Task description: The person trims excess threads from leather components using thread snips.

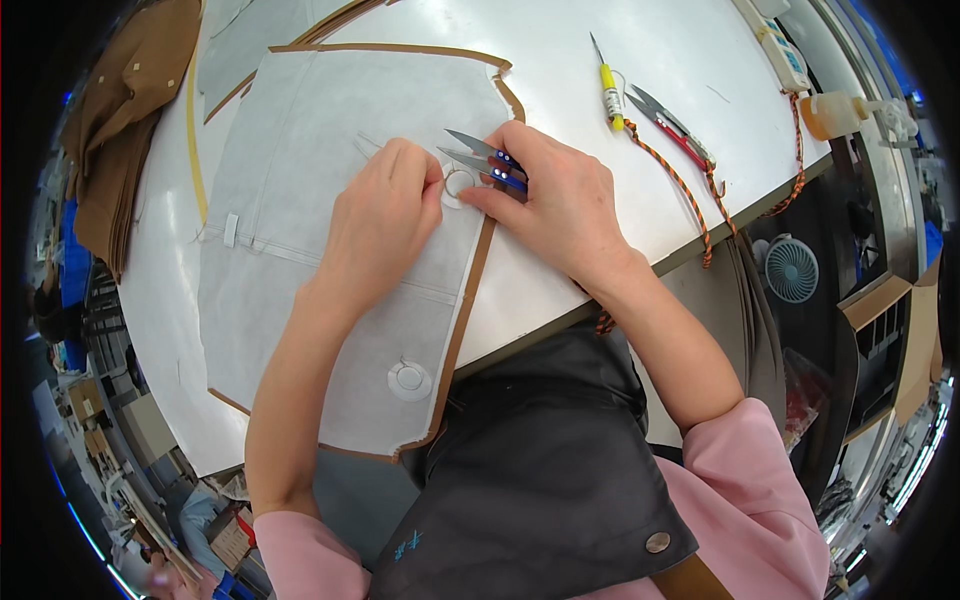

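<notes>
A pale grey-white fabric panel (330, 110) with brown edging lies on the table before me. My right hand (565, 195) holds blue-handled thread snips (490, 160) over the panel's right edge, their blades parted and pointing left. Just left of the blades, my left hand (385, 220) is closed in a pinch; what its fingertips hold is hidden. Between the hands sits a round disc (460, 184) on the panel, close to my right thumb. A similar round disc (409, 377) shows near the lower corner. A small white tab (231, 230) lies at the panel's left.
On the white table (560, 90), a yellow-handled awl (611, 95) and red-handled snips (675, 130) lie at the right, tied to orange-black cords (680, 185). Brown fabric pieces (125, 100) hang over the left edge. A bottle (835, 115) and small fan (791, 268) are at right.
</notes>
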The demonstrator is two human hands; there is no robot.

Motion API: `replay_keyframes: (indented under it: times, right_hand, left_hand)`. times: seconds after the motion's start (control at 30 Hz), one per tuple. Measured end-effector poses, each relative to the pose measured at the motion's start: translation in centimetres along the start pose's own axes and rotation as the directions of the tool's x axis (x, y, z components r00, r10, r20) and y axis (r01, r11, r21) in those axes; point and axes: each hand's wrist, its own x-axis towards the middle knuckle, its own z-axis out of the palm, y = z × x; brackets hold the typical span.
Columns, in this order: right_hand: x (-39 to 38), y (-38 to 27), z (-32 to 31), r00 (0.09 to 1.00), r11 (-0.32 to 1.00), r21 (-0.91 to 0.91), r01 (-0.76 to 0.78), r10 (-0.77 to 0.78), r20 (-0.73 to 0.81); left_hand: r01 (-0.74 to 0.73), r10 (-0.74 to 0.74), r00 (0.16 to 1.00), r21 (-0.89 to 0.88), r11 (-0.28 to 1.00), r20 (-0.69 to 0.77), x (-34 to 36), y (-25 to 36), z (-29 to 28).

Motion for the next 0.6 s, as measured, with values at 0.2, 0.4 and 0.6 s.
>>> replay_keyframes:
  times: [0.2,0.4,0.6]
  right_hand:
    - [0.0,0.0,0.0,1.0,1.0,-0.011,-0.003,0.003,0.005]
    - [0.0,0.1,0.0,1.0,1.0,-0.019,-0.002,0.002,0.017]
    - [0.1,0.1,0.0,1.0,1.0,-0.021,0.004,-0.003,0.018]
  left_hand:
    - [0.043,-0.043,0.999,-0.01,0.999,-0.028,0.3,0.0,0.3]
    - [0.044,-0.046,0.998,-0.047,0.998,-0.048,-0.1,-0.3,0.3]
    - [0.022,-0.027,0.998,-0.084,0.996,-0.064,-0.9,-0.3,0.0]
